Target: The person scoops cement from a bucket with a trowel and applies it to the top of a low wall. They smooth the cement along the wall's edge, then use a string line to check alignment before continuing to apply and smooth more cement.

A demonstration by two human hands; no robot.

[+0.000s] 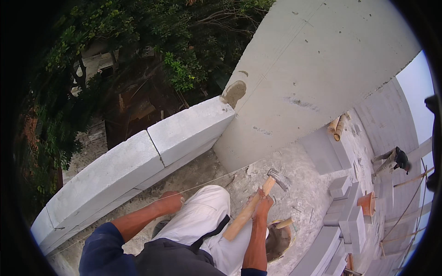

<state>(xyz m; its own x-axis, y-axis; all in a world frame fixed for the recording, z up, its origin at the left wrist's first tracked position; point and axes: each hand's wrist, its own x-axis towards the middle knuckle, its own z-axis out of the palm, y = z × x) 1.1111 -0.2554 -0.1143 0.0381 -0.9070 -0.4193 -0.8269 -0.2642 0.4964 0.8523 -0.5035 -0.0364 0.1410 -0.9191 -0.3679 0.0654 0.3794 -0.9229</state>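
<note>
My right hand point(261, 207) is closed round the wooden handle of a hammer point(239, 220), just below its dark metal head. The handle slants down toward my lap. My left hand point(172, 202) is a closed fist above my left knee, and what is in it, if anything, is hidden. A thin string point(209, 181) crosses past that fist, along the inner side of a low wall of white blocks point(110, 170). Beside my right forearm stands a round bucket point(278, 244) with grey wet mix inside and a wooden handle point(284, 223) sticking out.
A tall concrete wall point(317, 60) meets the block wall's far end, with a mortar patch point(235, 93) there. Beyond the blocks are trees point(184, 69) and roofs far below. At right are stacked blocks point(352, 221), a reddish bucket point(367, 204) and another person point(396, 160).
</note>
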